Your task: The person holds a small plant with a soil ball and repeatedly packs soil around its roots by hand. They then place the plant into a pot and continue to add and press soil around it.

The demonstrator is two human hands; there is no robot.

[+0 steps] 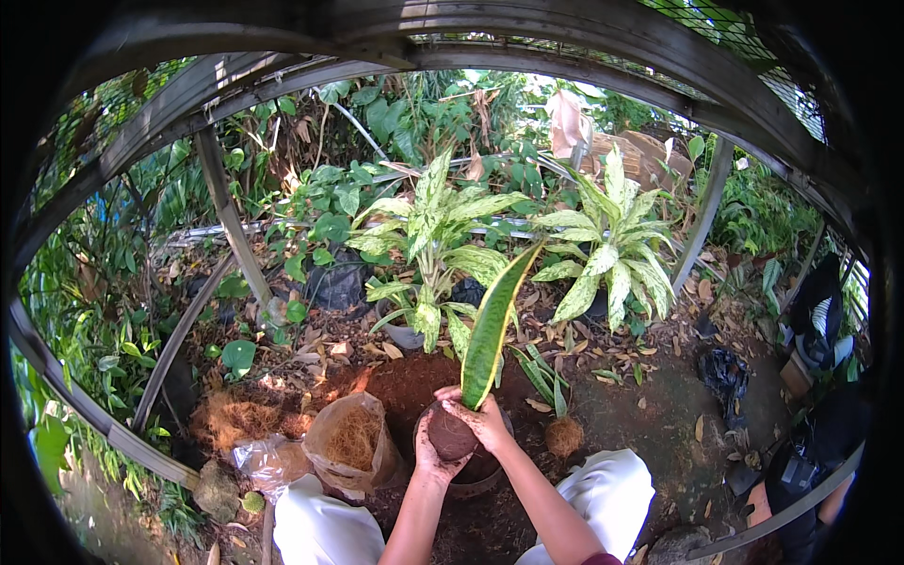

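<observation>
A snake plant leaf with yellow edges rises from a rounded ball of dark soil. My left hand cups the soil ball from the left and below. Around its right side and top curls my right hand, close to the base of the leaf. Both hands hold the ball over a round pot, whose inside is partly hidden by my hands and forearms. To the right of the pot lies a smaller snake plant with a fibrous root ball.
A plastic bag of coconut fibre stands left of the pot, beside a clear plastic bag and loose fibre. Two variegated potted plants stand ahead. A black plastic bag and a person's arm are at right.
</observation>
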